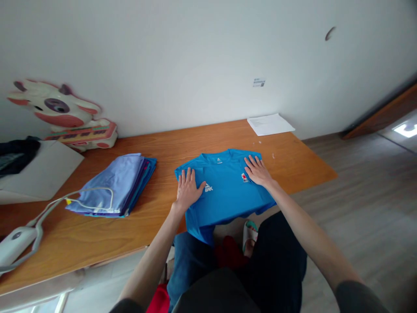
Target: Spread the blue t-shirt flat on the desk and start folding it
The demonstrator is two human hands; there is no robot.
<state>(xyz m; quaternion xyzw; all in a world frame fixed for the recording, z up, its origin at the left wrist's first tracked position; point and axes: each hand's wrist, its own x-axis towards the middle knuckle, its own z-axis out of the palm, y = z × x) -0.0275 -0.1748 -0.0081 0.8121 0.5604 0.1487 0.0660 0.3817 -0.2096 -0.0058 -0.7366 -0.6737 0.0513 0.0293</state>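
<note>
A blue T-shirt [228, 195] lies front side up on the wooden table, its collar toward the wall and its lower end hanging over the front edge. White lettering and a small red-and-white badge mark its chest. My left hand [189, 188] rests flat on the shirt's left shoulder area, fingers spread, thumb beside the lettering. On the opposite shoulder, my right hand [257, 171] lies flat with outstretched fingers, just above the badge. Neither hand grips the fabric.
Left of the shirt sits a stack of folded clothes [110, 182] with a white cable [112, 200] across it. A cow-shaped toy keyboard [81, 130], a white box [42, 169] and a white device [18, 243] stand farther left. Papers [269, 124] lie near the wall on the wooden table [302, 167].
</note>
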